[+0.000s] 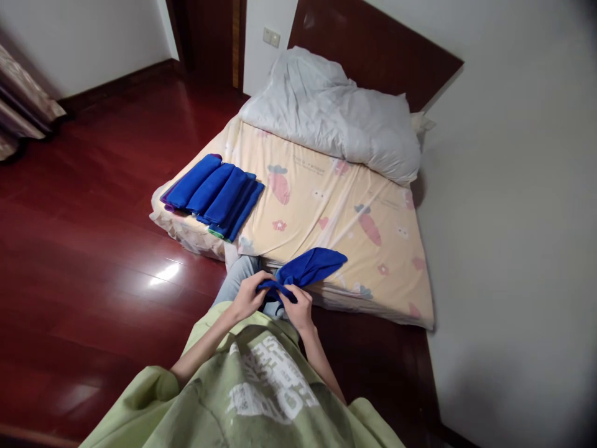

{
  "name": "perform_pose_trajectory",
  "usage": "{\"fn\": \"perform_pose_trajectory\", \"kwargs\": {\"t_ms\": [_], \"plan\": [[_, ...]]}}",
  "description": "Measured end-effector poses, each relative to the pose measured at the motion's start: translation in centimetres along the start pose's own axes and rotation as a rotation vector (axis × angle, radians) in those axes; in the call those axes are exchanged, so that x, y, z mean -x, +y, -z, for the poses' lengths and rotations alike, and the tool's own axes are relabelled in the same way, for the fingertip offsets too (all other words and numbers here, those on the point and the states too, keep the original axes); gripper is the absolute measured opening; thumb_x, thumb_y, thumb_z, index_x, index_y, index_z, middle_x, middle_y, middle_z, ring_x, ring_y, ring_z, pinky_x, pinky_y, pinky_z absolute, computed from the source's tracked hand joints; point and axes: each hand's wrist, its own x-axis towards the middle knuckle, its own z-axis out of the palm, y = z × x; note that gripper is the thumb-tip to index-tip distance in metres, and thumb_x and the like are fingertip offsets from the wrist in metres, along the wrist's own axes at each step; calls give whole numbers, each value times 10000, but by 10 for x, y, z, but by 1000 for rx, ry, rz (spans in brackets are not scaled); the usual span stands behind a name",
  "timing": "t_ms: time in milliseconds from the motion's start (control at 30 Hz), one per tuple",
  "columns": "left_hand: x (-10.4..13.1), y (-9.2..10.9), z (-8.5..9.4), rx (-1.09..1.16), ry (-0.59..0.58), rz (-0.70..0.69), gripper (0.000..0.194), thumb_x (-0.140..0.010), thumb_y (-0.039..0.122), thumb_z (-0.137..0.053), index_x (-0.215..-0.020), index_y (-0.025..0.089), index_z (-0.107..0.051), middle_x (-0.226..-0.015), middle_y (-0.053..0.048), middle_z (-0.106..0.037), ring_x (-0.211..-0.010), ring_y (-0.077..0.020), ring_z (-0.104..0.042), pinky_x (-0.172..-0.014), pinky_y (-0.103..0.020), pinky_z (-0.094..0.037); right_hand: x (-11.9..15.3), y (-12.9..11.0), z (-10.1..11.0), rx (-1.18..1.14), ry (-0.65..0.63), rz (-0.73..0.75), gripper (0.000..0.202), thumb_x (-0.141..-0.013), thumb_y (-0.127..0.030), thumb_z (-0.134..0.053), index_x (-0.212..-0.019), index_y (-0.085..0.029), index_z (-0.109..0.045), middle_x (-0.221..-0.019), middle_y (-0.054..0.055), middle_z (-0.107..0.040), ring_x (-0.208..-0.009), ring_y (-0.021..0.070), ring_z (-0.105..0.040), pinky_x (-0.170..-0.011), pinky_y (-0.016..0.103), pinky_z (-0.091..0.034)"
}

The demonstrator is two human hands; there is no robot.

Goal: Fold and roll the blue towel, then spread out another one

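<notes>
A loose blue cloth (312, 265) is gathered between my two hands, and its far part lies across the near edge of the bed. My left hand (252, 295) pinches one side of the bunched fabric. Close beside it, my right hand (298, 307) grips the other side, with a narrow fold stretched between the fingers. Some cloth hangs down in front of my legs. On the bed's left corner several folded blue cloths (209, 196) lie in an overlapping row, with purple and green edges showing beneath them.
The bed (298, 214) has a cream sheet printed with carrots and flowers. A pale quilt (336, 112) is heaped against the dark headboard (373, 43). Glossy red-brown floor (93, 249) extends to the left, a white wall (504, 218) stands at right, and a curtain (23, 99) hangs far left.
</notes>
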Motion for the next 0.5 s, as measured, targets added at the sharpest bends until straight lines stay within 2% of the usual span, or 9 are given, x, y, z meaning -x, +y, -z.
{"fn": "perform_pose_trajectory", "kwargs": {"t_ms": [67,167,333,400,500], "plan": [[0,2,5,-32,65,26,210,-942,173,-482,-1046,177,-665,-966,-74,-734,-877,-176,-697,-812,-288,-551,-1,2,3,-20,-58,-6,101,-924,-226,-644,-982,-238,-726,-842,39,-735,-774,193,-698,-787,317,-567],[3,3,14,-76,143,67,221,-947,201,-494,-1040,180,-693,-970,-72,-753,-871,-180,-713,-795,-275,-558,-3,10,7,-11,-99,-19,245,-878,-116,-581,-1040,-243,-715,-948,54,-726,-915,213,-679,-890,355,-545],[6,7,31,-93,234,89,230,-933,234,-525,-1014,188,-735,-964,-70,-768,-854,-184,-722,-769,-267,-562,-7,38,18,103,-67,-59,402,-767,-4,-467,-974,-228,-728,-929,58,-722,-927,220,-659,-885,358,-524],[4,11,40,-105,320,106,213,-917,251,-545,-968,187,-741,-928,-66,-767,-829,-184,-719,-750,-265,-560,-7,52,29,142,-47,-79,426,-746,-3,-458,-996,-217,-729,-952,69,-724,-940,225,-659,-883,362,-524],[-1,17,58,-125,522,151,195,-901,287,-572,-946,187,-734,-896,-53,-758,-818,-183,-709,-743,-267,-554,-8,70,53,185,9,-112,369,-802,-49,-463,-1006,-207,-727,-951,80,-723,-926,229,-661,-860,364,-531]]}}
